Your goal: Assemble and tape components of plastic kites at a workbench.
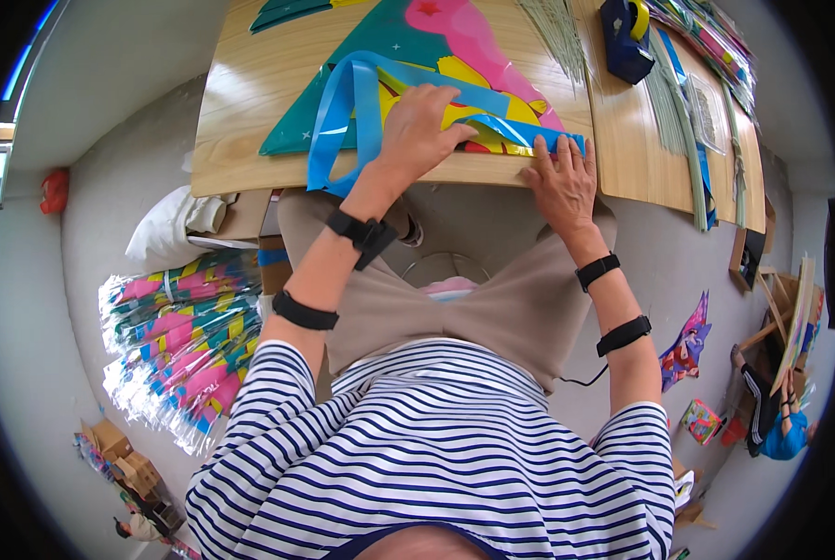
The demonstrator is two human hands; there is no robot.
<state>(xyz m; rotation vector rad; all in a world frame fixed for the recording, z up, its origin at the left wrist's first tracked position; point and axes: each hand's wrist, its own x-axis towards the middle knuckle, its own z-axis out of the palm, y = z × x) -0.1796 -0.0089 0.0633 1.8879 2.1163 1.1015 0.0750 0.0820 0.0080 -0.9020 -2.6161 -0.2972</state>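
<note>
A triangular printed plastic sheet (pixel 371 103) in teal, pink and yellow, like a kite sail, lies on the wooden table in front of me. A shiny blue plastic strip (pixel 506 128) runs along its near edge and rises in a loose loop on the left. My left hand (pixel 419 131) is closed on the strip near the middle, thumb pointing right; its fingertips are partly hidden. My right hand (pixel 564 185) lies flat, fingers apart, pressing the strip's right end at the table's front edge. It grips nothing.
A dark blue tape dispenser (pixel 626 45) stands at the back right. Thin pale sticks (pixel 556 33) lie near it. Bundles of colourful folded film (pixel 189 336) sit low on the left, beside a white cloth bag (pixel 170 227). Another person (pixel 784 434) is far right.
</note>
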